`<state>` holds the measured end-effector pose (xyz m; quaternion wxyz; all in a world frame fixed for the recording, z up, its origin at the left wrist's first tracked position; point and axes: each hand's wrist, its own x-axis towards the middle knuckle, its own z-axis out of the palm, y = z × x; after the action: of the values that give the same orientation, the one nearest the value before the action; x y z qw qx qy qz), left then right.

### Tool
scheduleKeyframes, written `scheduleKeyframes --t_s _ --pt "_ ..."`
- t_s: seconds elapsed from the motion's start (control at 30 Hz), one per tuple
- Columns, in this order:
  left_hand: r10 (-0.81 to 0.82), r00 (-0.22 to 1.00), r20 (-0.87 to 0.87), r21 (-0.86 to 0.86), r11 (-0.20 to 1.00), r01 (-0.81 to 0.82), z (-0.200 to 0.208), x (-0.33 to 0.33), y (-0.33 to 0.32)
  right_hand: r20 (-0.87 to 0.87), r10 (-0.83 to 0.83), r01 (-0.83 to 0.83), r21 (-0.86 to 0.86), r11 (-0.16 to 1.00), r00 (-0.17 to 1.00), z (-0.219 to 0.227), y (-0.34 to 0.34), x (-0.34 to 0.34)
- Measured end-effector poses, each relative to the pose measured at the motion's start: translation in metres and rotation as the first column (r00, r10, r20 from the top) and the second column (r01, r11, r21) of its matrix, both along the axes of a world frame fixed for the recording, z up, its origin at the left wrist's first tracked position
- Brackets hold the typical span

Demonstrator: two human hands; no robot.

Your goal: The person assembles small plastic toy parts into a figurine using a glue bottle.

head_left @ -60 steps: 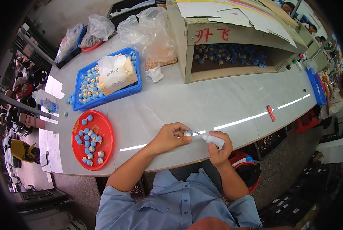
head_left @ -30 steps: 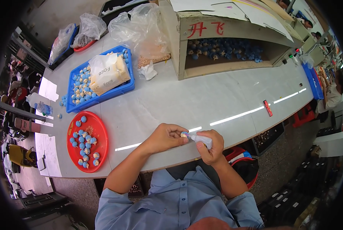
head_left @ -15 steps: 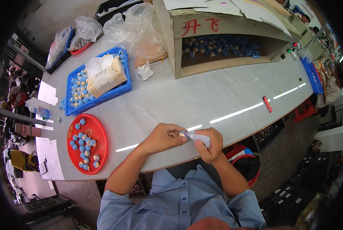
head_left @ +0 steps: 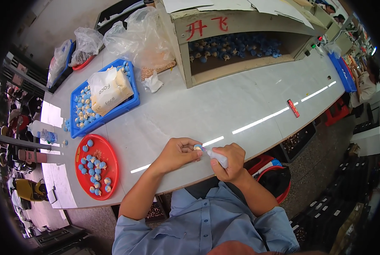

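Note:
My left hand (head_left: pixel 178 154) pinches a small blue-and-cream ball-like piece (head_left: pixel 198 147) between thumb and fingertips, above the table's near edge. In my right hand (head_left: pixel 231 161) is a whitish squeeze bottle (head_left: pixel 218 158), its narrow tip pointing at the piece. The tip meets the piece or stops just short of it; I cannot tell which. To the left of my left arm, a round red tray (head_left: pixel 113 170) holds several similar blue-and-cream pieces (head_left: pixel 97 171).
A blue tray (head_left: pixel 109 118) of similar pieces carries a tissue pack (head_left: pixel 109 91). Behind it lie clear plastic bags (head_left: pixel 141 40) and a crumpled tissue (head_left: pixel 153 82). An open-fronted shelf box (head_left: pixel 185 63) holds many blue pieces. A red lighter-like object (head_left: pixel 293 108) lies to the right.
The view has shifted slightly. The bottle is now tilted more steeply, with its tip still at the piece. Both hands keep their hold.

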<state>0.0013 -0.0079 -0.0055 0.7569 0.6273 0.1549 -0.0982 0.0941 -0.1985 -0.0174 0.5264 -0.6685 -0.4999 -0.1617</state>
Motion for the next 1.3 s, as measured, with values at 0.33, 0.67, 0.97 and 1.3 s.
scheduleKeyframes --t_s 0.33,0.67,0.97,1.3 --pt "0.024 1.0 -0.013 -0.059 0.998 -0.024 0.001 0.0 -0.0004 0.01 -0.033 0.033 0.013 0.999 0.999 0.0 -0.0009 -0.0016" --pt "0.044 0.998 -0.04 -0.086 0.995 -0.047 0.0049 0.0004 0.0003 0.036 -0.014 0.012 0.065 0.998 0.999 -0.001 0.0015 0.0002" --pt "0.067 0.998 -0.018 -0.108 0.992 -0.069 -0.0005 -0.0005 0.0019 0.042 -0.017 0.014 0.059 0.998 0.999 -0.0018 0.0004 -0.0003" --pt "0.075 0.997 -0.002 -0.081 0.994 -0.075 -0.0024 0.0002 0.0021 0.051 -0.038 0.034 0.077 0.996 0.998 -0.0007 0.0016 0.0003"
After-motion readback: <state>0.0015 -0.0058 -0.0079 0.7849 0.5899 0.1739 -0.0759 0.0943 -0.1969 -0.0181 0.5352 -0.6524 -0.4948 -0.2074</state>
